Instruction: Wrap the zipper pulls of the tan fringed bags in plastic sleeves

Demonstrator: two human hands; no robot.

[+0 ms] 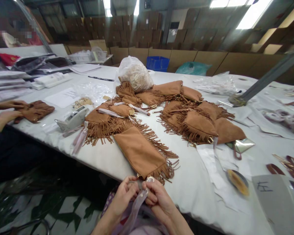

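Note:
At the table's near edge lies a brown fringed bag [140, 151], flat, its fringe spread along its right side. Its near end, with small gold hardware, reaches my fingers. My left hand [127, 192] and my right hand [156, 195] are closed close together, pinching a strap in pale wrapping [137, 207] at its upper end, near a gold clasp [150, 179]. The strap hangs down toward my lap. Whether the clasp is joined to the bag is hidden by my fingers.
More fringed bags [198, 122] lie piled beyond, with a tape dispenser [73, 119] to the left. A full plastic bag [134, 73] stands behind. At far left, another person's hands [12, 111] hold a brown fringed piece [38, 111]. A tape roll [237, 182] lies right; a metal post [269, 75] rises there.

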